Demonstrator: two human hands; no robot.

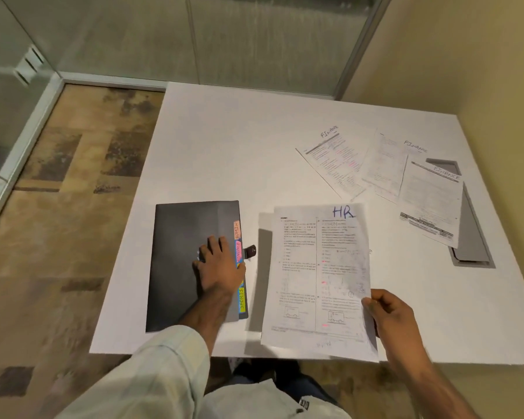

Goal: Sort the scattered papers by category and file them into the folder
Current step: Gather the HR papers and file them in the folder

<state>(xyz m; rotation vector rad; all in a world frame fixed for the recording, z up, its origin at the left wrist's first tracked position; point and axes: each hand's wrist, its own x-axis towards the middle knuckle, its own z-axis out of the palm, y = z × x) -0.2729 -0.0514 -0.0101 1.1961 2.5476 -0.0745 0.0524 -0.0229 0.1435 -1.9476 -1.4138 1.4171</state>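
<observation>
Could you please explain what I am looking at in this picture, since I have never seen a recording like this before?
There is no machine here. The single picture comes from a wide-angle camera worn on a person's head, looking forward and down, so you see their own two arms from above.

The left hand lies flat on a closed dark folder resting on a white table. Coloured tabs stick out along the folder's right edge; two seem to read ADMIN and FINANCE.

The right hand pinches the lower right edge of a printed sheet marked HR between thumb and fingers, holding it near the table's front edge.

Farther back on the right lie three overlapping sheets marked FINANCE. One partly covers a grey panel set in the tabletop.
</observation>
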